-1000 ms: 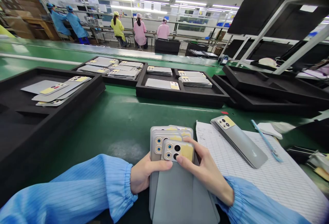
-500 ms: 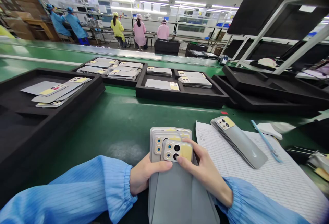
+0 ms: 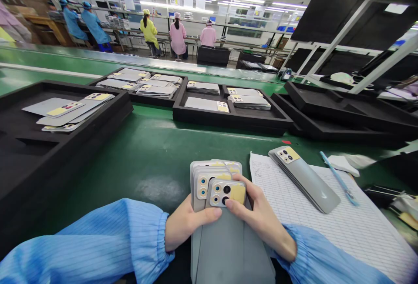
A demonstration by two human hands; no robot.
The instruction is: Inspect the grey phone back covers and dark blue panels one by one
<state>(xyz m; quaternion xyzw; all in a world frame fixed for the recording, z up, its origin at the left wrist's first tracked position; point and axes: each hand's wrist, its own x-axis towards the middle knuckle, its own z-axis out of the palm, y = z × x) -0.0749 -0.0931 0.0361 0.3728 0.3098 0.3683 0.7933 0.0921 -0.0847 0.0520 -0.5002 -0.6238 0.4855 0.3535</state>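
Past our green tabletop (image 3: 146, 149), several people (image 3: 178, 38) sit beneath strip lights (image 3: 176, 7). Low before us, our left hand (image 3: 183, 225) clasps the left side of some fanned panels (image 3: 228, 245), thumb on the top one, while our right hand (image 3: 263, 218) grips the right side, thumb at the lenses (image 3: 226, 189). We cannot tell whether they touch the tabletop. To our right, a second stack (image 3: 307, 179) lies slantwise on a lined sheet (image 3: 294, 227), near a pen (image 3: 338, 177). Black trays (image 3: 228, 121) ahead hold other panels (image 3: 202, 103).
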